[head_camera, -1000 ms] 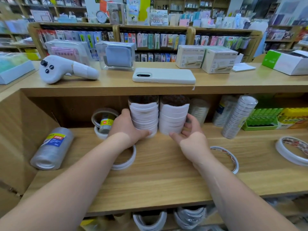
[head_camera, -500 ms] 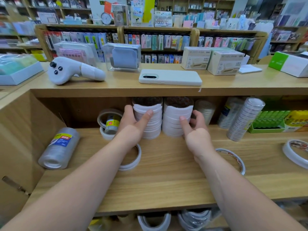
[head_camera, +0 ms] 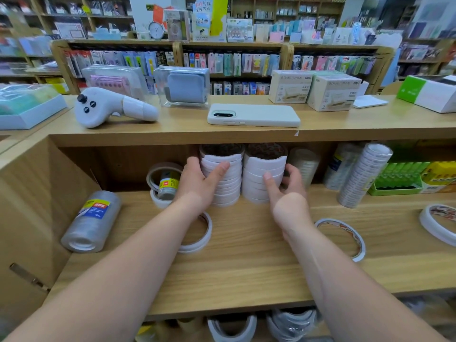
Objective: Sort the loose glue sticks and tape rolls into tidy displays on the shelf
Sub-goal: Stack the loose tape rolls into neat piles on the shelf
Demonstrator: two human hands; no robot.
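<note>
Two upright stacks of flat white tape rolls stand on the light wooden shelf [head_camera: 246, 267]: the left stack [head_camera: 232, 183], and the right stack [head_camera: 261, 169] touching its right side. The left hand [head_camera: 197, 183] grasps the left stack, thumb across its front, fingers round its left side. The right hand [head_camera: 286, 198] rests its thumb on the right stack; its curled fingers are blurred, so a grip cannot be told. A thin white tape ring [head_camera: 197, 246] lies just in front of the left stack.

1. Light-wood counter [head_camera: 172, 133] runs before me, and its shelf [head_camera: 246, 275] below has the same grain.
2. Beyond it, a low wooden rack [head_camera: 246, 44] of hanging packets (labels too small to read).
3. Taller bookcases [head_camera: 291, 3] line the back. Light is even and bright.
</note>
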